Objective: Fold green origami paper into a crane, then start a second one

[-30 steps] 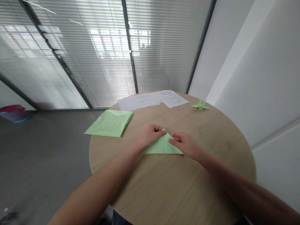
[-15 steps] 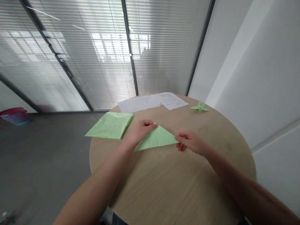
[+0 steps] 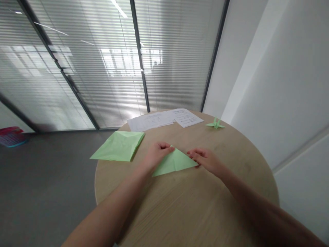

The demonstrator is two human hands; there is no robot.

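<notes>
A green paper folded into a triangle (image 3: 173,163) lies on the round wooden table (image 3: 195,206). My left hand (image 3: 157,155) rests on its upper left corner, fingers curled and pinching the tip. My right hand (image 3: 207,160) lies on the triangle's right corner, fingers bent and pressed down on the paper's edge. Both forearms reach in from the near side of the table.
A flat green paper sheet (image 3: 118,145) overhangs the table's left edge. White printed sheets (image 3: 164,119) lie at the far side. A small green folded paper crane (image 3: 216,124) stands at the far right. Glass walls with blinds stand behind; a pink basket (image 3: 10,136) sits on the floor.
The triangle was turned so its long edge now runs lower left to right. My right hand slid from the paper's lower right out to its right corner, then pressed onto it.
</notes>
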